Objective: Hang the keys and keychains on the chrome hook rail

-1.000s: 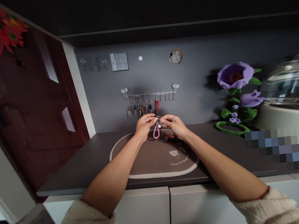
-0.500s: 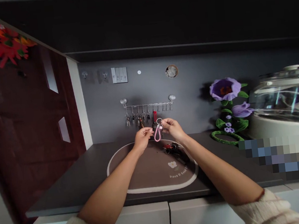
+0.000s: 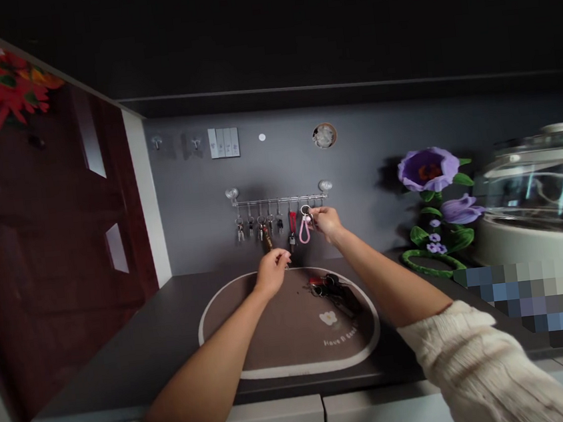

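My right hand (image 3: 327, 223) pinches a keyring with a pink braided strap (image 3: 304, 231), its metal ring up at the hooks of the wall rack (image 3: 280, 200). Whether the ring is over a hook I cannot tell. Several key bunches hang from the rack's left part, and a red-strapped key (image 3: 292, 223) hangs just left of the pink strap. Lower down, my left hand (image 3: 274, 271) is closed with thumb and fingers together above the mat; what it may hold is too small to name. On the brown mat (image 3: 274, 332) lies a pile of dark and red keys (image 3: 330, 288).
A low dark shelf (image 3: 264, 45) spans overhead. Purple fabric flowers (image 3: 428, 172) and a white appliance with a clear cover (image 3: 545, 190) stand to the right on the dark counter (image 3: 149, 346). A dark red door (image 3: 65, 260) is on the left.
My right hand has risen and moved forward to the rack with the pink-strapped keyring. My left hand has dropped slightly, away from the strap.
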A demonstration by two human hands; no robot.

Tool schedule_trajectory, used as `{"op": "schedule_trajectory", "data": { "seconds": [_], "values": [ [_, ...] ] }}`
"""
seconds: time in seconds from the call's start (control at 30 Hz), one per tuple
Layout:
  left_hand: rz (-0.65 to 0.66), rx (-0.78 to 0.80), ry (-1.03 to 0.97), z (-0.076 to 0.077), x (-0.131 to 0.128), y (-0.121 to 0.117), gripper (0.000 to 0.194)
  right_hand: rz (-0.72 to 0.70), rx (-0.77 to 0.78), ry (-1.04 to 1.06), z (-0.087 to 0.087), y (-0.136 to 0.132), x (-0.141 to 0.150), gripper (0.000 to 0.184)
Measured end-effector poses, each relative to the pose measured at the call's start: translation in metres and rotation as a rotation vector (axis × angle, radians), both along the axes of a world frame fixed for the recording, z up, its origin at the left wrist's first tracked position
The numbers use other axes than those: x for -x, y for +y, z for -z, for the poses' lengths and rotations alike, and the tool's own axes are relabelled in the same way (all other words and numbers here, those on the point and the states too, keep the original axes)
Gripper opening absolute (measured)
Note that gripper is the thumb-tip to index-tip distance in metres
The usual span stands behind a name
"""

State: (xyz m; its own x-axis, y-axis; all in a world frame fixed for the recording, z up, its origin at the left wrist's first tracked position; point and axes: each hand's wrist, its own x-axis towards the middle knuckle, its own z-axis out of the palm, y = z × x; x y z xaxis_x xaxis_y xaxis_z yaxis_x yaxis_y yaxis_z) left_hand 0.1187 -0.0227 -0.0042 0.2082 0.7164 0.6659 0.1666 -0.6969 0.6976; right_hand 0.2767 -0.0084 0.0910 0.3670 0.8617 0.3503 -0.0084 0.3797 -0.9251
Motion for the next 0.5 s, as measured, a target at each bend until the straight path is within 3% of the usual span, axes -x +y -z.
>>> {"op": "schedule_trajectory", "data": {
  "seconds": [0.23,0.5],
  "values": [
    [0.028,0.116,-0.145,0.002,0.0,0.005,0.023,0.1,-0.002,0.007,0.007,0.027,0.001,0.007],
    [0.036,0.175,-0.221,0.0,0.002,0.005,0.023,0.141,-0.002,0.057,0.016,0.039,0.0,0.006]
  ]
}}
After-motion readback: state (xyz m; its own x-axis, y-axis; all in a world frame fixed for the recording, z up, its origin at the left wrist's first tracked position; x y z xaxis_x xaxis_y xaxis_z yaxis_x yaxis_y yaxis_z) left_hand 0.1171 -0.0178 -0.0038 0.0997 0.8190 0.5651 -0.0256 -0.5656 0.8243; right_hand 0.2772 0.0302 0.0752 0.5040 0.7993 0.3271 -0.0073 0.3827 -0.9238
